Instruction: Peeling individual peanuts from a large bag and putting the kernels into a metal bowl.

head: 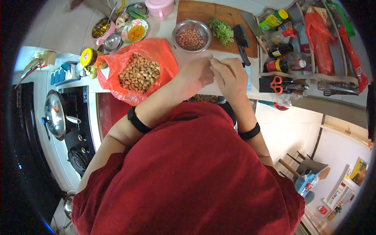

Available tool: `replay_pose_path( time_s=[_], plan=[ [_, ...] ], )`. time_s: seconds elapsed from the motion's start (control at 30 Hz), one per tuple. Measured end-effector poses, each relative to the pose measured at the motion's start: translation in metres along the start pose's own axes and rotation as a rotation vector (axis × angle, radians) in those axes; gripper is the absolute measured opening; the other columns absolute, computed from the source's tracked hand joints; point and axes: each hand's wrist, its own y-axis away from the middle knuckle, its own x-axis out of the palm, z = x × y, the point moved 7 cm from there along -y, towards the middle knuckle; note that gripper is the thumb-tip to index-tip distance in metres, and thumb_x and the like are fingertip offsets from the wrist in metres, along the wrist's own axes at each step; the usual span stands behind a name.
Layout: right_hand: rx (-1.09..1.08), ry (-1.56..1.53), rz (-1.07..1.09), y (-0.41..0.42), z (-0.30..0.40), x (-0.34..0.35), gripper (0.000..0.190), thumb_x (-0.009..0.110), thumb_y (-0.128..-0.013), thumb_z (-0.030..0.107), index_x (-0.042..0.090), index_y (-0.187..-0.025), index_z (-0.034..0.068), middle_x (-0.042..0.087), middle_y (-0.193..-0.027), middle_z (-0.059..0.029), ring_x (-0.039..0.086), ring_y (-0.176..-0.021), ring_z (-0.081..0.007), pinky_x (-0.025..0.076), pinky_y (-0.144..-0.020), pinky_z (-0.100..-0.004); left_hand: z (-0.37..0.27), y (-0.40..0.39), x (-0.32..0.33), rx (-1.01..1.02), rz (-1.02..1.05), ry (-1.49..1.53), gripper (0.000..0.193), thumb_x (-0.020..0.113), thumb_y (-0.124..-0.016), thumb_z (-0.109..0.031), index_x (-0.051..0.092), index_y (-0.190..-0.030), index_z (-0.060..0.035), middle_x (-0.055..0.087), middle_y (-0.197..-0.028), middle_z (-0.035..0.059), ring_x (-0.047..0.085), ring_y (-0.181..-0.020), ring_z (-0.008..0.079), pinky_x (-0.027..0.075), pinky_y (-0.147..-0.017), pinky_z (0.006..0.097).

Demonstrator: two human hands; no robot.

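Observation:
My left hand [197,72] and my right hand [230,72] meet at the fingertips just below a steel bowl [191,23] of shelled peanuts [191,39]. The fingers of both are pinched together, but whatever lies between them is too small or hidden to make out. Left of my left hand, an open red plastic bag [167,55] holds many peanuts in their shells [138,73]. Beneath my hands, below the counter's edge, a container of brown bits, perhaps shells [205,98], is partly hidden by my hands and shirt.
A wooden cutting board [202,8] bears chopped green onion [221,30], a cleaver [252,24] and a dark-handled tool [242,44]. Right of it stands a rack of bottles [279,50], with red-handled scissors [276,84] below. Left are a yellow-lidded jar [88,57], a patterned bowl [142,25] and a gas stove [77,117].

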Motion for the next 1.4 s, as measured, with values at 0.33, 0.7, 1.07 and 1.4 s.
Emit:
replay_pose_path(
  time_s=[0.33, 0.7, 1.07, 1.4],
  plan=[
    [-0.177, 0.147, 0.033, 0.015, 0.0, 0.01, 0.019, 0.06, -0.072, 0.009, 0.065, -0.091, 0.009, 0.064, -0.102, -0.0028, 0.059, -0.095, -0.0219, 0.048, -0.077, -0.0347, 0.017, -0.008, -0.025, -0.058, -0.009, 0.11, 0.018, 0.042, -0.095, -0.012, 0.056, -0.101, -0.0027, 0.057, -0.089, 0.0043, 0.054, -0.082, 0.0148, 0.049, -0.074, 0.028],
    [0.917, -0.324, 0.142, 0.133, -0.144, 0.098, 0.013, 0.067, -0.081, 0.01, 0.06, -0.088, 0.002, 0.065, -0.08, -0.007, 0.061, -0.071, -0.013, 0.048, -0.061, -0.0276, -0.032, -0.075, -0.071, -0.102, -0.15, 0.455, 0.056, 0.041, -0.095, -0.039, 0.041, -0.125, 0.0078, 0.05, -0.121, 0.0167, 0.047, -0.112, 0.0261, 0.039, -0.096, 0.0389],
    [0.929, -0.092, 0.144, 0.193, -0.183, 0.126, 0.027, 0.066, -0.081, 0.02, 0.062, -0.101, 0.001, 0.064, -0.095, -0.0107, 0.062, -0.077, -0.0163, 0.05, -0.062, -0.0285, -0.113, 0.052, -0.113, 0.79, -0.669, -0.832, 0.022, 0.05, -0.09, -0.014, 0.061, -0.107, -0.0035, 0.063, -0.105, 0.0093, 0.058, -0.099, 0.0216, 0.044, -0.088, 0.0329],
    [1.174, -0.517, 0.151, 0.18, -0.158, 0.098, 0.016, 0.06, -0.087, 0.015, 0.061, -0.098, 0.002, 0.064, -0.094, -0.0093, 0.064, -0.075, -0.0157, 0.05, -0.062, -0.0274, -0.087, 0.07, -0.194, 0.543, -0.873, -1.858, 0.013, 0.07, -0.071, -0.017, 0.065, -0.082, -0.0119, 0.061, -0.089, 0.0144, 0.056, -0.09, 0.0345, 0.045, -0.08, 0.0435]
  ],
)
